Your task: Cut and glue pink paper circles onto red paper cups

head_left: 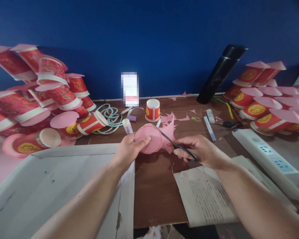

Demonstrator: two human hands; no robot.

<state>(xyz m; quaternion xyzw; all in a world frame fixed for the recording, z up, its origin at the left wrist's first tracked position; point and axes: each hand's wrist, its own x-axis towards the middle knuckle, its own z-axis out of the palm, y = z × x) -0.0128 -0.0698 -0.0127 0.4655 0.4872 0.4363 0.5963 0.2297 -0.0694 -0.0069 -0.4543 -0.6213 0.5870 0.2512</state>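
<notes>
My left hand (129,147) pinches a round pink paper disc (149,134) at its left side, thumb on top. A darker line runs round the disc near its edge. In my right hand (196,149) is a pair of scissors (186,151) with black handles, its blades pointing up and left along the disc's right edge. Jagged pink paper scraps (168,129) lie just behind and right of the disc. Beyond it a red paper cup (152,110) stands upside down on the brown table (156,196). A glue stick (127,126) stands left of the disc.
Red cups with pink paper discs are piled at the left (62,96) and right (259,106). A black bottle (219,76) leans against the blue wall (164,39). Around me lie a white board (72,186), printed paper (206,192), a power strip (266,149), coiled cable (109,116) and a lit screen (130,88).
</notes>
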